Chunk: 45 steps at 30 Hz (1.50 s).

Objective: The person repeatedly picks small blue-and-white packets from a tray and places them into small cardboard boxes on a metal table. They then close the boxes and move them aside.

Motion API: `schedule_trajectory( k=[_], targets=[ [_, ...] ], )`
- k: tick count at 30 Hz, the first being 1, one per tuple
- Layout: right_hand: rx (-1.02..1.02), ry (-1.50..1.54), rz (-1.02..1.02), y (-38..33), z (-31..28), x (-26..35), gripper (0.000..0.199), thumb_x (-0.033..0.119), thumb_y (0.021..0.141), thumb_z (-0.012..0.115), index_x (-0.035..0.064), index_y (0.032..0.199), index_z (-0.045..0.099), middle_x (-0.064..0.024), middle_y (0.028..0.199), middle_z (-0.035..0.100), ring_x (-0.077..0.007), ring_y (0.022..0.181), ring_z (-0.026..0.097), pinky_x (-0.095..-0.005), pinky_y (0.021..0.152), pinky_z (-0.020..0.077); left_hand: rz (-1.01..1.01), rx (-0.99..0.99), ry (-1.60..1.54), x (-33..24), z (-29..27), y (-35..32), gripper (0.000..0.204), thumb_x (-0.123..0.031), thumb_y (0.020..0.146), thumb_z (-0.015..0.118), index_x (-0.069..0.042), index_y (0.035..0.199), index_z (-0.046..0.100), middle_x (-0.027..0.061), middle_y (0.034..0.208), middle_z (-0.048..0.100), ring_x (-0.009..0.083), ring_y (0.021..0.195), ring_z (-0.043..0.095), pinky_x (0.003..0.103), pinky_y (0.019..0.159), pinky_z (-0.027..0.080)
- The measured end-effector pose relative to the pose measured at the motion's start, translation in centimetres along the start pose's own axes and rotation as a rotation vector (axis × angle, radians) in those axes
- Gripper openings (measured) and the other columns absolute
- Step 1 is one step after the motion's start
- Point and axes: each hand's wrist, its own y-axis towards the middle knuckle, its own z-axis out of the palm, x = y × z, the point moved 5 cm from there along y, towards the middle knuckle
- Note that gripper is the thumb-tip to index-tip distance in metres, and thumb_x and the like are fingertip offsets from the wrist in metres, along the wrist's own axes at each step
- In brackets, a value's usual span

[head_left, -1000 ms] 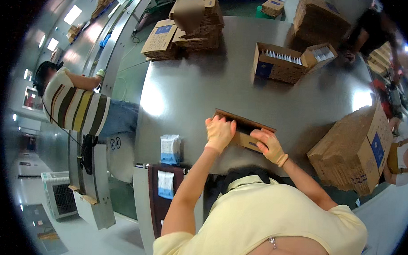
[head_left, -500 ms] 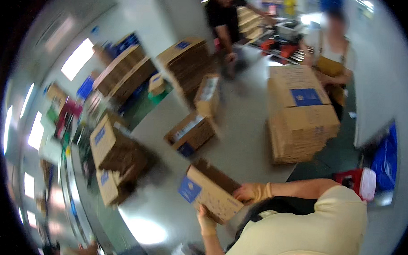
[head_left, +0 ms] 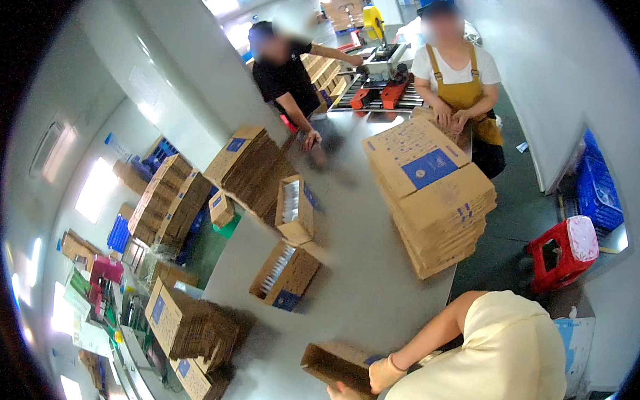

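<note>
On the grey metal table (head_left: 359,286) before me is a brown cardboard box (head_left: 325,359) with its dark hollow inside facing upward. My left hand (head_left: 347,398) grips its near side, the fingers pressed on the cardboard. At the right end, my right hand (head_left: 386,374) is closed over the box's edge, and its fingertips are partly hidden. Farther along the table stand two open cartons, the nearer carton (head_left: 288,292) and the farther carton (head_left: 296,231), both holding rows of pale items. To their right rises a tall stack of flattened cartons (head_left: 432,204) with blue printed panels.
More flattened cartons (head_left: 189,326) are piled at the left edge, another pile (head_left: 247,166) behind. Two people stand at the far end, one in black (head_left: 285,75), one in a mustard apron (head_left: 458,85), near a taping machine (head_left: 384,72). A red stool (head_left: 561,254) stands right.
My view has swung, so the table's far end shows more fully. The box has turned: its printed side faced me before, and now its hollow inside shows. Both hands stay on it.
</note>
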Motion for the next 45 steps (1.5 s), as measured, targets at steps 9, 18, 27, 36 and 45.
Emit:
schedule_trajectory(
  k=[9, 18, 27, 36, 45],
  targets=[
    [-0.093, 0.070, 0.043, 0.7, -0.8, 1.6, 0.012, 0.018, 0.078, 0.057, 0.0079, 0.078, 0.063, -0.0117, 0.071, 0.065, -0.0305, 0.065, 0.066, -0.0436, 0.052, 0.0511, 0.286, -0.390, 1.292, -0.5, -1.6, -3.3, 0.082, -0.046, 0.090, 0.055, 0.007, 0.142, 0.022, 0.0248, 0.143, 0.035, 0.0402, 0.129, 0.036, 0.049, 0.106, 0.031],
    [0.222, 0.025, 0.314, -2.9, -0.8, 8.1, 0.010, 0.012, 0.083, 0.054, 0.0092, 0.091, 0.059, -0.0124, 0.084, 0.064, -0.0313, 0.079, 0.066, -0.0428, 0.062, 0.0545, 0.034, 0.044, 0.626, -0.6, -3.9, -7.4, 0.067, -0.033, 0.090, 0.054, 0.005, 0.138, 0.028, 0.0234, 0.144, 0.032, 0.0383, 0.131, 0.033, 0.047, 0.105, 0.034],
    [0.355, 0.003, 0.345, -3.2, -2.6, 5.3, 0.011, 0.008, 0.083, 0.054, 0.0085, 0.094, 0.057, -0.0094, 0.085, 0.061, -0.0275, 0.078, 0.065, -0.0398, 0.060, 0.0546, -0.621, -0.124, 0.389, 5.8, -30.1, -10.7, 0.061, -0.015, 0.068, 0.079, 0.003, 0.121, 0.054, 0.0176, 0.114, 0.063, 0.0261, 0.099, 0.062, 0.035, 0.086, 0.049],
    [0.264, 0.071, 0.373, -2.8, -3.2, 4.7, 0.012, 0.008, 0.083, 0.055, 0.0076, 0.095, 0.057, -0.0100, 0.088, 0.062, -0.0278, 0.081, 0.066, -0.0401, 0.061, 0.0548, -0.091, 0.009, 1.315, -0.2, -15.4, -6.1, 0.049, -0.026, 0.051, 0.085, -0.007, 0.091, 0.063, 0.0123, 0.086, 0.065, 0.0297, 0.085, 0.064, 0.040, 0.073, 0.050],
    [0.188, 0.064, 0.401, -4.3, -3.4, 4.1, 0.011, 0.012, 0.082, 0.054, 0.0089, 0.089, 0.062, -0.0097, 0.085, 0.067, -0.0312, 0.077, 0.068, -0.0433, 0.058, 0.0550, 0.062, 0.228, 1.388, -1.5, -7.6, -5.4, 0.104, -0.037, 0.052, 0.088, -0.005, 0.137, 0.037, 0.0053, 0.119, 0.056, 0.0214, 0.115, 0.049, 0.038, 0.098, 0.035]
  ],
)
